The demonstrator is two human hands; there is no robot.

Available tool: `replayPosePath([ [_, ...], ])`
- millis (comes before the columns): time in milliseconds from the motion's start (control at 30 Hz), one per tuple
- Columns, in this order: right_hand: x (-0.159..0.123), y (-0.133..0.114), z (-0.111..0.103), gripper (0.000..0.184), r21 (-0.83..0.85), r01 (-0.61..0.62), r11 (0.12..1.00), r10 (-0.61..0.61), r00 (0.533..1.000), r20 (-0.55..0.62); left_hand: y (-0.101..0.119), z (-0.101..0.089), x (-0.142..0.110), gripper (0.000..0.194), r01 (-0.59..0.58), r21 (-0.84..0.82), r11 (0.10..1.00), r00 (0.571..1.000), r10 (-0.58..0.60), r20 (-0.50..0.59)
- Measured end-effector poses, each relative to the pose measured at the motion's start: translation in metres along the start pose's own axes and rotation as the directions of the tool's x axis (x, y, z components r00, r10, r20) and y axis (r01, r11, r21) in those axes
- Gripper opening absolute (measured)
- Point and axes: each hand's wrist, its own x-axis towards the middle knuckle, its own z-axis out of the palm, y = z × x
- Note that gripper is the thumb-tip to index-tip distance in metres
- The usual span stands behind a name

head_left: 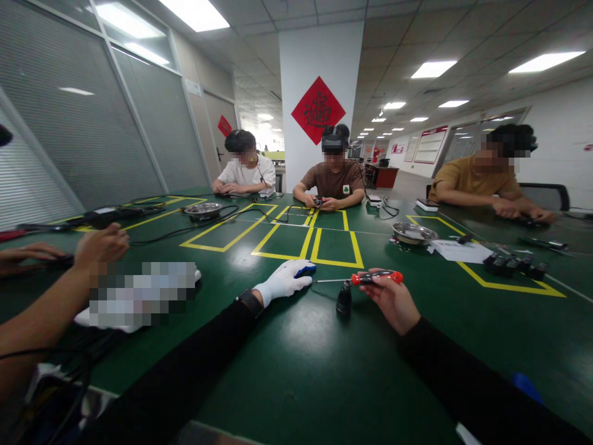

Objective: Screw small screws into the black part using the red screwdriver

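My right hand point(391, 300) is bare and wrapped round the red and black handle of a screwdriver point(383, 277). Its thin metal shaft lies level and points left, with the tip at the fingertips of my left hand point(283, 283). That hand wears a white glove with blue on the finger side. Its fingers are curled together by the tip, and whatever they may hold is hidden. Between my hands, just below the shaft, a small black cylindrical part point(343, 300) with a narrow top stands upright on the green table point(296, 383).
Several black parts point(514, 266) stand at the right near a white paper point(461, 250) and a metal bowl point(414, 233). Another bowl point(202, 211) and black cables point(185, 232) lie at the far left. A co-worker's arm point(50, 303) reaches in beside a white object point(139, 296); other people sit across.
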Motion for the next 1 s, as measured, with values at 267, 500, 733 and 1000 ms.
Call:
replayPosePath([
  [267,0.000,-0.004,0.000,0.023,0.098,-0.042,0.994,0.047,0.998,-0.051,0.018,-0.013,0.001,0.047,0.102,-0.112,0.989,0.986,-0.115,-0.120],
  [500,-0.002,-0.007,0.002,0.019,0.136,-0.047,0.990,0.060,0.994,-0.089,0.027,-0.008,0.004,0.049,0.094,-0.306,0.947,0.988,-0.128,-0.092],
  [733,-0.002,-0.007,0.000,0.014,0.115,-0.053,0.992,0.062,0.995,-0.078,0.026,-0.002,0.002,0.036,0.045,-0.483,0.875,0.993,-0.091,-0.073],
  [1000,-0.007,-0.012,0.006,0.030,-0.227,0.275,0.934,-0.264,0.961,0.078,0.027,0.005,0.002,0.031,0.098,-0.471,0.877,0.909,-0.272,-0.317],
])
